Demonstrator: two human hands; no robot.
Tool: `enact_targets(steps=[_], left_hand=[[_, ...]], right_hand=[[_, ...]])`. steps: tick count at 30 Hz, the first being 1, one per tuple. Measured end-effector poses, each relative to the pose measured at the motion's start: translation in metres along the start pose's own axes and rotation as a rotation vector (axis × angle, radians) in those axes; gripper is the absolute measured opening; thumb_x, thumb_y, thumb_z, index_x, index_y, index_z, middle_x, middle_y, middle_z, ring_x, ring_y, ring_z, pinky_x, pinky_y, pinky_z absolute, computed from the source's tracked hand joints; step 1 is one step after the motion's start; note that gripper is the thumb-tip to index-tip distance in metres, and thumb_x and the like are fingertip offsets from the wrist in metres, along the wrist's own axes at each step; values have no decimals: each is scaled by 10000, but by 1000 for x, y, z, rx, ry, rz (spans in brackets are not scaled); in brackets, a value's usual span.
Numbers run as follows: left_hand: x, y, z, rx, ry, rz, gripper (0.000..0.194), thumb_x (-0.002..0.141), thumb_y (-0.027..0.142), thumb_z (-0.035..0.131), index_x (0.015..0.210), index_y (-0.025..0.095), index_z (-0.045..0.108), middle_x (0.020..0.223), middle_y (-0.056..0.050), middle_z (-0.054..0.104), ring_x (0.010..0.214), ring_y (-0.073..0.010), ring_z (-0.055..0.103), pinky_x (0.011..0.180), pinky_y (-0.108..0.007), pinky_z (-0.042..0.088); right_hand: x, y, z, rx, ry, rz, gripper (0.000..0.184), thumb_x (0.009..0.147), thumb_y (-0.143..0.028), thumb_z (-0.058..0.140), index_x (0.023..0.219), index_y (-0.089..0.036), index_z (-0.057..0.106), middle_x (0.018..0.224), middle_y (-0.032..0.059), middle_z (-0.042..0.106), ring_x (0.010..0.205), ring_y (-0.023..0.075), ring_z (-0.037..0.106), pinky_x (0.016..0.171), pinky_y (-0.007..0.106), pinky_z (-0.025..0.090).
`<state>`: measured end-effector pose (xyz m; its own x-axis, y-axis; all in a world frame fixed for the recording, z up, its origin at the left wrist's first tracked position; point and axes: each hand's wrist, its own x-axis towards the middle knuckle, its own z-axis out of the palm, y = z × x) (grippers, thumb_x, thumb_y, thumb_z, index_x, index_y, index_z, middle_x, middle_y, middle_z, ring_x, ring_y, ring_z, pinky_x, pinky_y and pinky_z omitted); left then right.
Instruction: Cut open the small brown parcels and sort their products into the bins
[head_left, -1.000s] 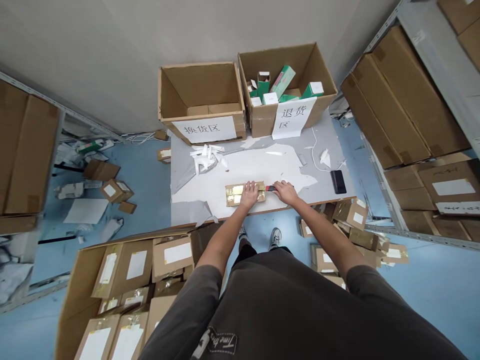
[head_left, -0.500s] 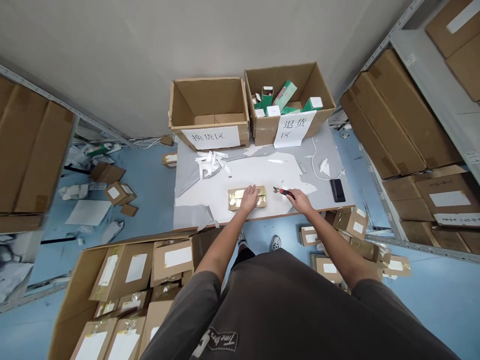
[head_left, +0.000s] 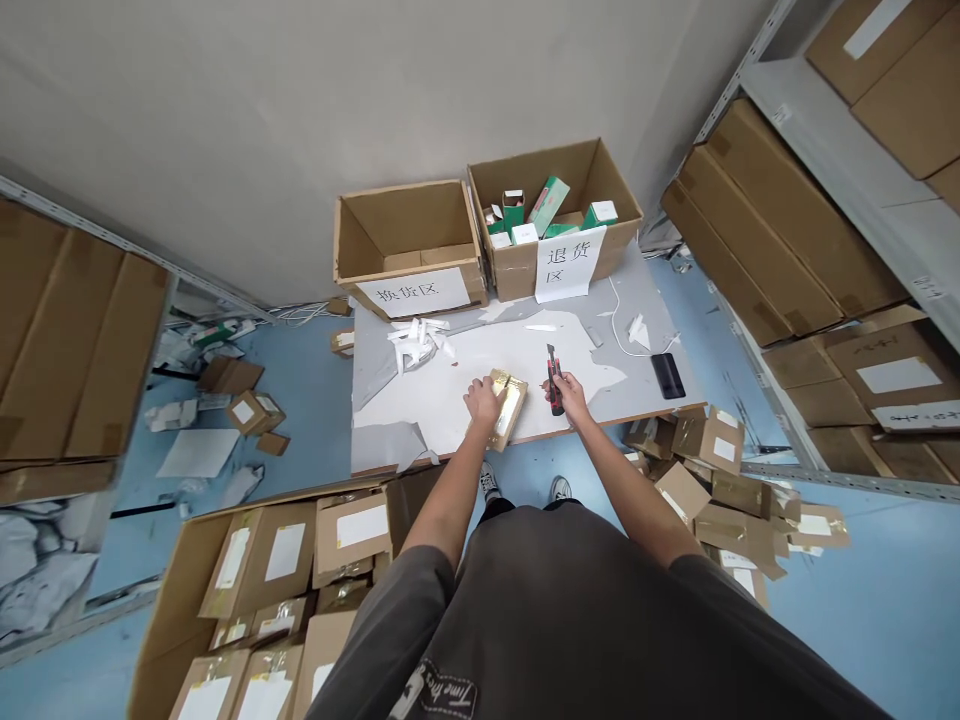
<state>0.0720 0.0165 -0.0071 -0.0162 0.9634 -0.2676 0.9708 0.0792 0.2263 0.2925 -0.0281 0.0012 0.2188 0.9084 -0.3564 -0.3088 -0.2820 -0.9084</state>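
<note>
My left hand [head_left: 484, 400] is closed on the left side of a small cardboard box [head_left: 513, 408] at the table's front edge. Shiny clear tape runs along the box, which stands turned with its long side pointing away from me. To the right of it, my right hand [head_left: 571, 396] grips a red and black utility knife [head_left: 555, 384]. The knife's blade end points away from me, above the white-topped table [head_left: 465, 425], apart from the box.
Two open cartons with paper signs stand at the back: the left carton [head_left: 409, 225], and the right carton [head_left: 517, 272] holding green-and-white boxes. Torn white scraps [head_left: 416, 345] and a black phone [head_left: 667, 376] lie on the table. A large carton [head_left: 161, 600] of parcels stands at lower left.
The small box has been turned from lying crosswise to pointing away from me. My right hand has moved left, and the knife now points away instead of to the left.
</note>
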Motion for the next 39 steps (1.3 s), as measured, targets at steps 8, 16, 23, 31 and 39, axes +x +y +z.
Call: enact_targets(steps=[8, 16, 23, 31, 39], left_hand=[[-8, -30, -10, 2, -10, 279, 448, 1045, 305, 547, 1487, 239, 571, 1597, -155, 525, 1378, -304, 570, 1130, -420, 502], [-14, -74, -21, 128, -452, 760, 677, 884, 139, 676, 1482, 456, 638, 1707, -17, 485, 1666, -308, 289, 1259, -526, 402], [-5, -64, -10, 117, -362, 720, 658, 854, 145, 709, 1431, 458, 682, 1650, -38, 554, 1649, -355, 316, 1265, -595, 357], [-14, -42, 0, 263, -169, 329, 876, 824, 395, 873, 1586, 154, 514, 1546, -295, 538, 1573, -474, 357, 1214, -594, 358], [-17, -44, -10, 205, -122, 507, 566, 856, 307, 833, 1381, 227, 637, 1430, -170, 604, 1349, -360, 513, 1141, -471, 411]], right_hand=[[14, 26, -35, -36, 110, 58, 593, 760, -771, 786, 905, -258, 528, 707, -54, 642, 557, 134, 636, 525, 263, 557], [5, 24, -31, -37, 78, 65, 596, 748, -767, 800, 938, -245, 586, 718, -39, 662, 563, 139, 641, 521, 268, 563], [-6, 13, -20, -56, 17, 52, 618, 731, -784, 814, 935, -239, 608, 755, -18, 688, 582, 141, 646, 555, 283, 579], [-8, 19, 2, -101, -39, 77, 612, 755, -796, 782, 932, -254, 560, 704, -35, 679, 517, 140, 632, 514, 276, 556], [-5, 27, 13, -351, -161, 190, 525, 789, -692, 792, 975, -255, 568, 610, -72, 678, 401, 143, 596, 417, 248, 494]])
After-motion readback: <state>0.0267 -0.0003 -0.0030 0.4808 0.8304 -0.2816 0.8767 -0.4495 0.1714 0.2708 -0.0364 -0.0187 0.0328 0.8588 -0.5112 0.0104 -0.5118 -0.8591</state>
